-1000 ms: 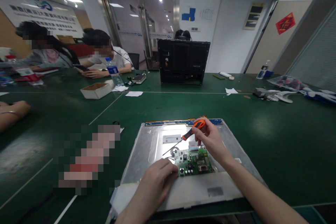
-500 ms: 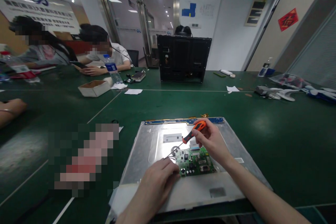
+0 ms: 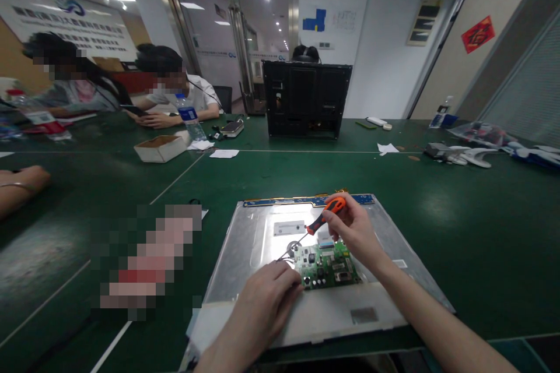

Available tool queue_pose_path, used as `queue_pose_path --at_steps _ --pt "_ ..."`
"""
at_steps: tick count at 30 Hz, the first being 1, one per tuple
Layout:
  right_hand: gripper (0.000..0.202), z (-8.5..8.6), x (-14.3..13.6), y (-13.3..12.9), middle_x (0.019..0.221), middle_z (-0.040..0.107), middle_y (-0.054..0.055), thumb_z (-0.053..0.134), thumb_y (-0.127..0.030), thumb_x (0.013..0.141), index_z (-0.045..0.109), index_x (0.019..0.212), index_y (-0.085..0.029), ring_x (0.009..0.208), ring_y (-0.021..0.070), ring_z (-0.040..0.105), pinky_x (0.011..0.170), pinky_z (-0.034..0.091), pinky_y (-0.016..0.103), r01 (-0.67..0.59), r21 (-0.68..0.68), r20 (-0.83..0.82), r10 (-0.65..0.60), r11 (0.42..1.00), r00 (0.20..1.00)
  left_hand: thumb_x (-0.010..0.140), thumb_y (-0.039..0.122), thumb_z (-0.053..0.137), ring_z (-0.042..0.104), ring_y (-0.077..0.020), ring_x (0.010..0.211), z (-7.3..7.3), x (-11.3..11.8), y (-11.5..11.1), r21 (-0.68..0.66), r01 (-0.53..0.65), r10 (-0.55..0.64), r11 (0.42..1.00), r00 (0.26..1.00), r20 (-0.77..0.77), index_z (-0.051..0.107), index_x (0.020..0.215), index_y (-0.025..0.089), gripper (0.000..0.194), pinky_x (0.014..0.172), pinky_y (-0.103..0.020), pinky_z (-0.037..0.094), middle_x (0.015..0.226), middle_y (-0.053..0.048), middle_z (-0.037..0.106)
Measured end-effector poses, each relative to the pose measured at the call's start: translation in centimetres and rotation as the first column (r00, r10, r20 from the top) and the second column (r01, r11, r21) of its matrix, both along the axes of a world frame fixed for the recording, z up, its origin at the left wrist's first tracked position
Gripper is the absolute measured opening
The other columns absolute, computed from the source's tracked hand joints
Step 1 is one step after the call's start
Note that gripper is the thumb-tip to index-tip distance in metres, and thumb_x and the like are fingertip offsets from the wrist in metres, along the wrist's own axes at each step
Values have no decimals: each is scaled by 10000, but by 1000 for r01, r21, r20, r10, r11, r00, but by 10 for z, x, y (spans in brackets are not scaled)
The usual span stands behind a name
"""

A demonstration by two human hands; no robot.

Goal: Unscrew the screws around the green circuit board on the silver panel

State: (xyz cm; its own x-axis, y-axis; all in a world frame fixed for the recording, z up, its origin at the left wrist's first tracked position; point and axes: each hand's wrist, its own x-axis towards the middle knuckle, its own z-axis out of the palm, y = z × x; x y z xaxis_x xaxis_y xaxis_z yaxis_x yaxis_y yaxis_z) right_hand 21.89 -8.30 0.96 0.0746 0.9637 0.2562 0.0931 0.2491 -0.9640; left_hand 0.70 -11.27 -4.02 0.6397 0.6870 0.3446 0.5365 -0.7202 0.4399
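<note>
My right hand (image 3: pixel 355 226) is closed around the orange and black handle of a screwdriver (image 3: pixel 329 213). Its thin shaft slants down and left over the metal back of a flat display panel (image 3: pixel 227 280). The tip ends close to my left hand (image 3: pixel 271 288), by some thin wires (image 3: pixel 286 257). At the left edge of a green circuit board (image 3: pixel 321 271), which lies on the panel, the fingers of my left hand are curled and closed. What they pinch there is hidden. A white flat cable (image 3: pixel 325 238) joins the board's upper edge.
A black monitor housing (image 3: pixel 307 99) stands across the green table (image 3: pixel 262 172). Left of it are a water bottle (image 3: pixel 189 113) and a white open box (image 3: pixel 161 148). Two people sit at the far left, and another person's arm (image 3: pixel 21 186) rests nearby. White gloves (image 3: pixel 475 155) lie to the right.
The view has shifted slightly. Both hands and the screwdriver keep almost the same pose over the circuit board.
</note>
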Motion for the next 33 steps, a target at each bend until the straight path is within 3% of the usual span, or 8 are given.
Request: queue_pose_path --at_steps 9,17,25,33 --pt "358 -1 1 -4 727 539 -42 690 -412 773 517 1019 -218 510 84 483 442 407 202 1 50 -7 -1 999 1000 848 128 482 567 -180 733 5 0 1 -64 13 -9 998 999 53 569 807 200 119 591 -259 396 770 -29 612" --pt "286 2 -2 -9 770 577 -19 682 -416 797 529 926 -211 582 95 545 456 443 194 11 116 -48 -6 993 999 838 132 519 570 -177 738 11 1 0 -170 -26 33 985 999 37 579 820 197 90 612 -258 414 811 -31 612" --pt "299 5 -7 -15 737 615 -24 634 -445 849 469 969 -226 552 110 629 404 436 172 -69 140 -160 91 988 983 850 133 515 567 -190 782 15 1 -2 -213 -25 33 977 999 36 579 837 195 90 659 -283 432 842 -36 607" --pt "278 -8 -9 -19 756 586 -28 606 -411 884 471 1050 -235 548 103 622 393 443 159 -162 174 -109 183 971 977 825 93 493 561 -196 816 18 1 -5 -235 -36 42 971 999 22 559 856 199 130 694 -298 428 878 -38 599"
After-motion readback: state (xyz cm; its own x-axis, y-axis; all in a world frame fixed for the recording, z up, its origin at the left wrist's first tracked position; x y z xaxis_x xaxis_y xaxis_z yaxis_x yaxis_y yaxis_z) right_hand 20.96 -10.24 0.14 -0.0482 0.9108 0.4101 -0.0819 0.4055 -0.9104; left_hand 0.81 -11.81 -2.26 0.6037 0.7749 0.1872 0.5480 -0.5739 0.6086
